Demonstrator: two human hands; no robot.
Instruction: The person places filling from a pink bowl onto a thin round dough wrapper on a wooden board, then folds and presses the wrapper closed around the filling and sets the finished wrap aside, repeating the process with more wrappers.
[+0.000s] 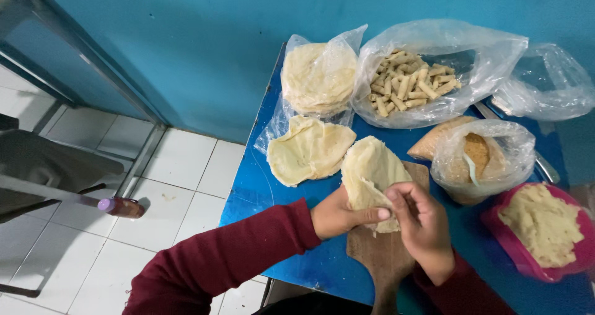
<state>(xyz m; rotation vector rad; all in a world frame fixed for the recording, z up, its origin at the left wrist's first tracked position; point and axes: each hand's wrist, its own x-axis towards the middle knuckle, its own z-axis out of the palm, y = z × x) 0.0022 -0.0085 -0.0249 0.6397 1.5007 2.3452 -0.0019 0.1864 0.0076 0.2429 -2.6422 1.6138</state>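
A thin pale wrapper is over the wooden board on the blue desk. The left hand grips its lower edge; the right hand pinches it with curled fingers. Another wrapper lies just beside, 1 bag of rolls behind.

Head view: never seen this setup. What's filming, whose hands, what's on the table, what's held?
One camera on the person's head looks down at their own bare hands; there is no machine. The left hand and right hand, in dark red sleeves, both hold a thin pale wrapper over a wooden board, fingers pinching its edge. On the blue table lie a loose wrapper, a bag of stacked wrappers, a bag of small rolls, a bag of crumbs, an empty-looking bag and a pink bowl of pale mash. Left of the table is white tiled floor.
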